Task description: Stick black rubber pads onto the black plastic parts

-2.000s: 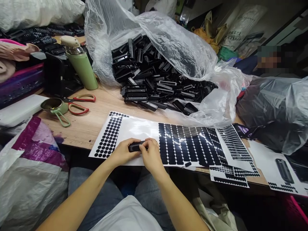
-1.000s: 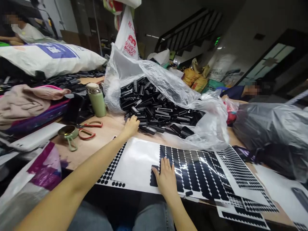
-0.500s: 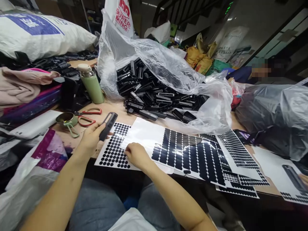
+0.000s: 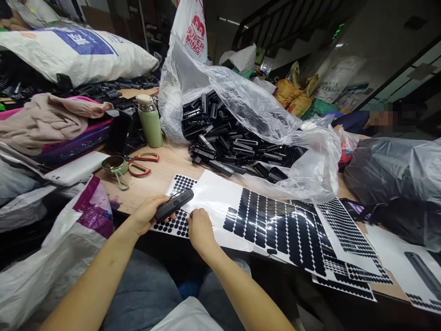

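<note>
Wooden table (image 4: 172, 158); bag (image 4: 196, 37) reading "SUPER MING" far beyond the left hand (image 4: 146, 216).
That hand clasps a black case (image 4: 175, 205) over dot stickers (image 4: 178, 226); right hand (image 4: 200, 230), bunched just beside it, hold unclear.

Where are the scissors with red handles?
In the head view, the scissors lie on the table at left, beside the green cup, in front of the green bottle.

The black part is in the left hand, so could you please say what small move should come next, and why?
Perhaps lift a dot with the right hand, since that hand is curled beside the dot sheet and the left hand holds the black part close by; whether a dot is already pinched is hidden.
</note>
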The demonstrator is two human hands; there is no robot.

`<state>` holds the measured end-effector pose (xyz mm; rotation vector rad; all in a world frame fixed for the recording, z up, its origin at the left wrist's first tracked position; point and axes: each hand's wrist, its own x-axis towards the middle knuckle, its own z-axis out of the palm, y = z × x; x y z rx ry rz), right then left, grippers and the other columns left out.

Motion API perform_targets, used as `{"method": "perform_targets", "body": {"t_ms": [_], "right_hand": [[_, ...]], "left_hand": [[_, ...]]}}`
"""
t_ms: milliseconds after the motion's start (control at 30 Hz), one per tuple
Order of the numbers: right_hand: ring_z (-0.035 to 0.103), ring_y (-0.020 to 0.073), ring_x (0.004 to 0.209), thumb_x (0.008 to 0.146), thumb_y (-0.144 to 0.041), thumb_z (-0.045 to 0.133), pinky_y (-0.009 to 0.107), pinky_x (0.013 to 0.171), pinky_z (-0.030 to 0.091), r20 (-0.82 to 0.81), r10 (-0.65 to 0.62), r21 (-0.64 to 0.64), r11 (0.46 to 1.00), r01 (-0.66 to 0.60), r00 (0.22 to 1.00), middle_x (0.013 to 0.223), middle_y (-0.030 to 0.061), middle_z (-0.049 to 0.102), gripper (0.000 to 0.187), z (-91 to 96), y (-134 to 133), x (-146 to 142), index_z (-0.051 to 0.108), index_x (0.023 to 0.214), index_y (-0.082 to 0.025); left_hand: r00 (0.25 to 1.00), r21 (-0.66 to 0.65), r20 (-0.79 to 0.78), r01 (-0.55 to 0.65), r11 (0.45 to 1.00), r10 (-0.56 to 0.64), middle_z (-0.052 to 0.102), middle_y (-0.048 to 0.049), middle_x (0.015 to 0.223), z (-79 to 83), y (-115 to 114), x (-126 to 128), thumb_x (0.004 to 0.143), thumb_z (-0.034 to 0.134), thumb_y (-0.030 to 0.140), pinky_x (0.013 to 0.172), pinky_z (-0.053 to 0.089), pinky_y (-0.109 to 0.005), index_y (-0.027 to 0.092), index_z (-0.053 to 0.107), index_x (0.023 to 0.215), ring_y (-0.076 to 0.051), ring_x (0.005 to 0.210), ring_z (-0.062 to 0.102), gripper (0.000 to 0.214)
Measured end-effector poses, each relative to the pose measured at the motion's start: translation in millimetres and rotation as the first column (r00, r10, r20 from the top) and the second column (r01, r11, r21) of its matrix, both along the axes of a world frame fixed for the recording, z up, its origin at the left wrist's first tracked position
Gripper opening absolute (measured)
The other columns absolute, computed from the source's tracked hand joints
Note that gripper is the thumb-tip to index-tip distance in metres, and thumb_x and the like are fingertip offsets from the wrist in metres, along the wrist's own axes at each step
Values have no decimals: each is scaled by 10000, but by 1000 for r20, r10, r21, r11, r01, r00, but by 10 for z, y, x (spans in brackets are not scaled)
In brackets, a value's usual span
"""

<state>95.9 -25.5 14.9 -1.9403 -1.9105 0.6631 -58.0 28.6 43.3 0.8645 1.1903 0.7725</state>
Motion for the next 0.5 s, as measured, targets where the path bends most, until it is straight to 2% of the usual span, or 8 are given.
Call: {"method": "perform_targets", "body": {"t_ms": [67,233,400,500], "right_hand": [[532,238,861,826,-120,434,363,747,427,-34,11,9,1000,-10,999,908,125,570,157,5,-25,26,586,862,-137],[545,171,805,841,-175,445,291,722,439,-280,-10,97,994,39,960,883,54,565,112,78,-38,150,556,851,-186],[554,193,825,819,-192,480,317,746,432,-191,-24,16,999,28,981,916,73,559,108,19,34,109,578,859,-175],[550,216,854,817,-177,473,335,753,426,-136,-23,-10,1000,22,990,926,100,559,121,-37,25,44,585,857,-154]], "left_hand": [[1000,-5,-15,7,1000,-7,630,-52,585,29,-31,-6,799,500,226,373,443,-201,115,567,762,-180,518,640,136],[998,-58,-61,24,998,-27,636,-63,562,79,-94,31,814,482,247,363,437,-197,106,578,763,-171,478,628,177],[995,-30,-97,-18,999,15,646,-55,579,80,-105,86,817,486,251,360,439,-196,123,566,755,-174,496,638,163],[995,-40,-103,-3,999,-2,644,-51,559,80,-111,78,823,484,255,362,436,-187,118,571,763,-154,462,619,173]]}}
